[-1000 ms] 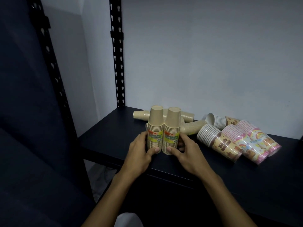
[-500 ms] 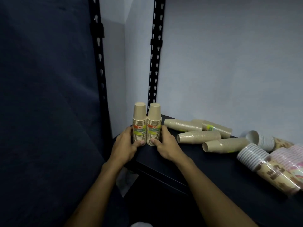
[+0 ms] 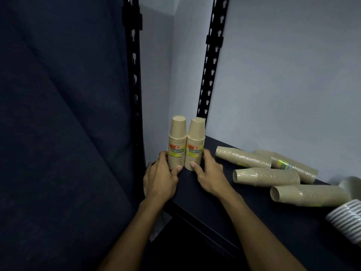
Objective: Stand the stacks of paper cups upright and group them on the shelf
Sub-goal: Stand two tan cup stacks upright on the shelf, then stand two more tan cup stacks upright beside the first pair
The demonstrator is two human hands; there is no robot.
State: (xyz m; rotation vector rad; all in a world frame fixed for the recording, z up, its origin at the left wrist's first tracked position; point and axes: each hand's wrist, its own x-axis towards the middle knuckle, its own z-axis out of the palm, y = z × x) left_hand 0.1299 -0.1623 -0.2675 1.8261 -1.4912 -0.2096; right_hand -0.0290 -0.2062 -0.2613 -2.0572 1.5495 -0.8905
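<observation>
We see two tan cup stacks standing upright, touching, at the shelf's left end. Our left hand and right hand cup their bases, fingers curled against them (four stacks lie beside).

Tan cup stacks – yellow-orange labels – on a black shelf.

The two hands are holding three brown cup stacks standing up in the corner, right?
Not quite: the head view shows two upright stacks, not three. The left hand and the right hand hold them, one on each side, in the shelf corner.
</observation>
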